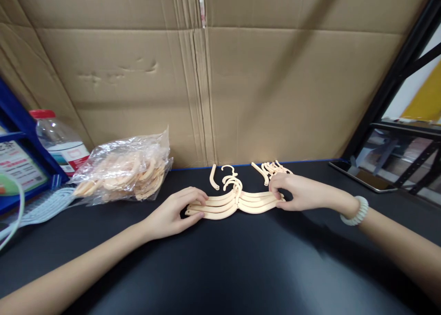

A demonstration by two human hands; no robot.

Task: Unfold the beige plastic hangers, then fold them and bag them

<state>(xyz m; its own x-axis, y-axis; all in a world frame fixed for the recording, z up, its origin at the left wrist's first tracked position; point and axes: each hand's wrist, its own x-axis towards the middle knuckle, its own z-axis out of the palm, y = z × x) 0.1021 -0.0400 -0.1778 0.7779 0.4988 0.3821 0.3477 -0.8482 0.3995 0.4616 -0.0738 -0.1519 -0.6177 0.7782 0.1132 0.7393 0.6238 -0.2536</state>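
Several cream plastic hangers (pixel 237 201) lie stacked flat on the black table (pixel 220 264), hooks pointing away from me. My left hand (pixel 172 213) pinches the stack's left end between thumb and fingers. My right hand (pixel 296 192), with a pale bead bracelet (pixel 355 211) on the wrist, grips the right end the same way. A single loose hook piece (pixel 213 177) lies just behind the stack, and a small bunch of more hangers (pixel 272 169) sits behind my right hand.
A clear plastic bag of more cream hangers (pixel 127 170) lies at the left. Behind it stand a water bottle (pixel 60 140) and a blue rack (pixel 20 136). Pale blue hangers (pixel 37 207) lie at the far left. A cardboard wall (pixel 220 76) backs the table; a tablet (pixel 361 177) rests at right.
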